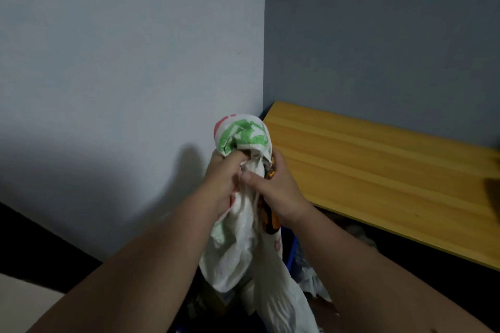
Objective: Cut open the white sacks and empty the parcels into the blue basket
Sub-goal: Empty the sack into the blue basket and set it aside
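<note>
A white woven sack [243, 246] with green and red print hangs bunched in front of me, held up by both hands. My left hand [223, 184] grips its gathered top from the left. My right hand [273, 189] grips the sack from the right, with an orange-and-black cutter [269, 222] pressed in the same grasp. Below, a sliver of the blue basket [290, 254] shows beside the sack, with parcels [311, 278] inside it, mostly hidden by my arms.
A yellow wooden tabletop [378, 170] runs along the right, against a grey wall. A pale wall corner [263, 62] stands straight ahead. A dark band and pale floor [27, 292] lie at lower left.
</note>
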